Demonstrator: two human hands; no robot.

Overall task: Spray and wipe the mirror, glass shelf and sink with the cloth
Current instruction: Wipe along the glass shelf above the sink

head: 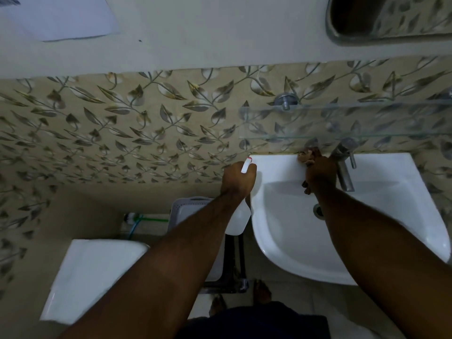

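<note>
White ceramic sink (367,241) sits at right, mounted against the leaf-patterned tile wall (122,123). Right hand (320,170) is on the far rim of the sink, just left of the metal tap (343,165), fingers closed on a brown cloth (305,156) pressed to the rim where it meets the wall. A bit of cloth also shows below the wrist, over the basin. Left hand (238,179) is just off the sink's left edge, clamped round the neck of a white spray bottle (238,220); nozzle points toward the far-left corner of the sink, bottle body hangs down beneath the forearm. Glass shelf (342,121) is fixed to the wall above the tap, on metal pegs. Mirror (391,18), metal-framed, at far top right, only partly in frame. White toilet cistern (93,277) at near left. Drain (318,210) partly hidden by right forearm.
</note>
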